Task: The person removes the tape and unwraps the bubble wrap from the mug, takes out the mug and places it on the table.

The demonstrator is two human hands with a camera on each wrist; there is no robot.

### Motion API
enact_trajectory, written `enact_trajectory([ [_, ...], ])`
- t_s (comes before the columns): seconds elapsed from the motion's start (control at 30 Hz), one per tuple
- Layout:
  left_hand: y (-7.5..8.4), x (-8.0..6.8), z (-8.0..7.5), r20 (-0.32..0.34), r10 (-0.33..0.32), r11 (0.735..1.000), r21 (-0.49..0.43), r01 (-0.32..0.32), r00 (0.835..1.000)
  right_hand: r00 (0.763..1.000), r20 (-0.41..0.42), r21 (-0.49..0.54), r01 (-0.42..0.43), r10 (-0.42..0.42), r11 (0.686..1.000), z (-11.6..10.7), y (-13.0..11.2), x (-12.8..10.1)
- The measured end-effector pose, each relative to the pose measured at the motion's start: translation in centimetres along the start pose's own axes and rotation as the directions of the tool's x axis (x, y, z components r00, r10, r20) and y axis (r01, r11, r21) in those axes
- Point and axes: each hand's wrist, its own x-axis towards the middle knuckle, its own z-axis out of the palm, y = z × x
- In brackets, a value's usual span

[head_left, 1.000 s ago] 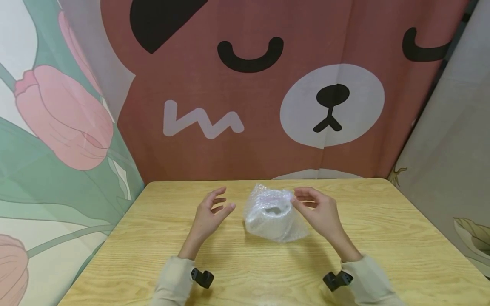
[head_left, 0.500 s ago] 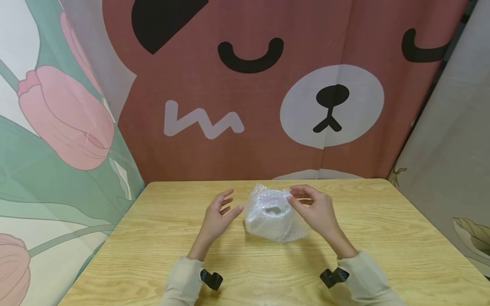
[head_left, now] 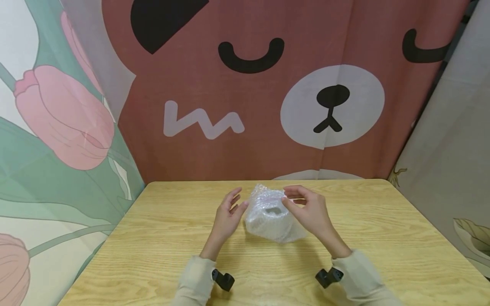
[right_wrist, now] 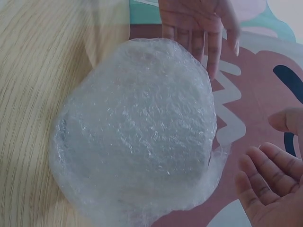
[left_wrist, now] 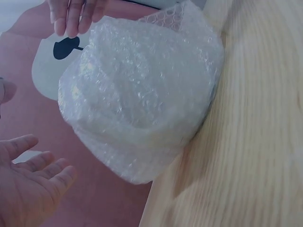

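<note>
A whitish bundle wrapped in clear bubble wrap (head_left: 268,223) sits on the wooden table, with a round hollow showing on its upper side. What lies inside the wrap is blurred by the plastic. My left hand (head_left: 226,219) is at the bundle's left, fingers loosely bent, thumb tip close to the wrap. On the other side my right hand (head_left: 313,214) overlaps the bundle's right edge in the head view, its fingers relaxed. Both wrist views show a gap between the near hand and the bubble wrap (left_wrist: 142,90), with nothing in either palm.
The wooden table (head_left: 160,238) reaches back to a hanging cloth (head_left: 199,157) printed with a bear face. A flower-patterned cloth (head_left: 69,187) hangs at the left and a pale one (head_left: 451,161) at the right. Small black cameras (head_left: 223,280) sit at both cuffs.
My left hand has moved right, nearer to the bundle. My right hand has shifted left, further over its right side. The bundle has stayed in place.
</note>
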Motion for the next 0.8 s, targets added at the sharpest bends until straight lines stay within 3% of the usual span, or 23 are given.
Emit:
enact_trajectory([
  [0.2,2.9,-0.4,0.7,-0.023,-0.006,0.999,-0.051,0.005,1.0,1.0,0.015,-0.019,0.011,-0.011,1.0,0.5,-0.1,0.2],
  [0.33,2.8,-0.3,1.1,-0.032,-0.01,0.998,-0.056,0.008,0.999,0.999,0.028,-0.026,0.032,-0.031,0.999,0.6,-0.3,0.5],
  [0.47,1.5,0.0,1.4,-0.029,-0.015,0.996,-0.092,0.013,0.999,0.998,0.041,-0.024,0.051,-0.05,0.998,0.7,-0.4,0.8],
  [0.63,-1.7,0.7,1.8,-0.03,-0.009,0.992,-0.123,0.005,1.0,0.998,0.06,-0.017,0.034,-0.033,0.999,1.1,-0.4,1.3],
  [0.8,-2.9,0.7,2.2,-0.027,-0.015,0.982,-0.188,0.01,1.0,0.997,0.081,-0.023,0.015,-0.013,1.0,1.4,-0.4,1.7],
])
